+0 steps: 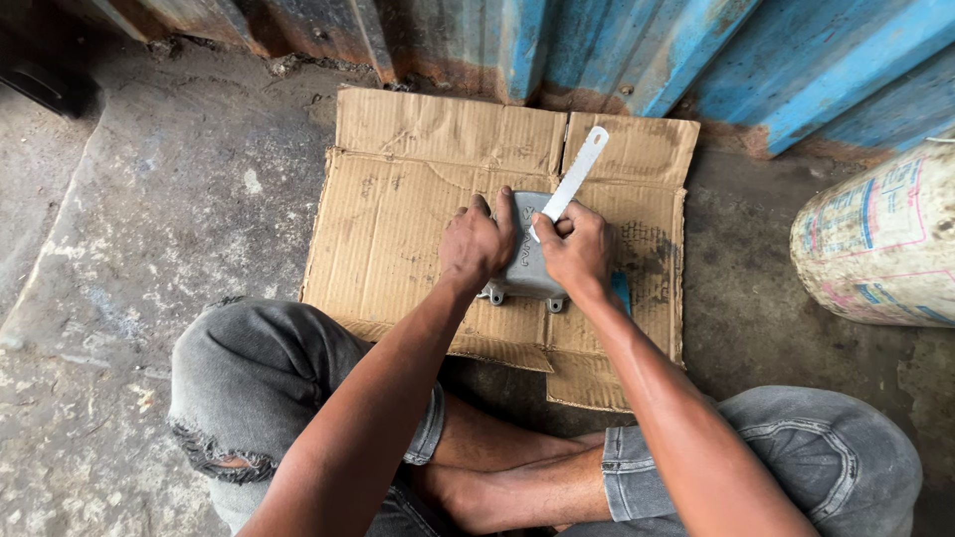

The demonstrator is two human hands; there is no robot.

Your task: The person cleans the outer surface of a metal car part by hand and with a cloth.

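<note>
Head view looks down on a rough, stained concrete floor [179, 199], the largest thing in sight, grey and pitted. Along the top stands a corrugated metal wall [637, 50], blue paint flaking to rust at its foot. At the right edge lies a bulging printed sack [880, 239], pale with pink and blue marks, well apart from the hands. In the middle a flattened sheet of brown cardboard [408, 199] is spread on the floor, ribbed, creased and torn at its near edge, with 2 flaps folded toward the wall. The person sits cross-legged in worn grey jeans [259, 378], knees on either side of the cardboard.

On the cardboard rests a small grey cast-metal cover [527, 273], boxy with little bolt lugs along its near rim. The left hand [476, 244] is curled over its left side, fingers wrapped across the top, pinning it down. The right hand [577, 254] is closed around a thin flat pale-metal blade [577, 174], whose lower end meets the cover's top while the rest slants up toward the wall.
</note>
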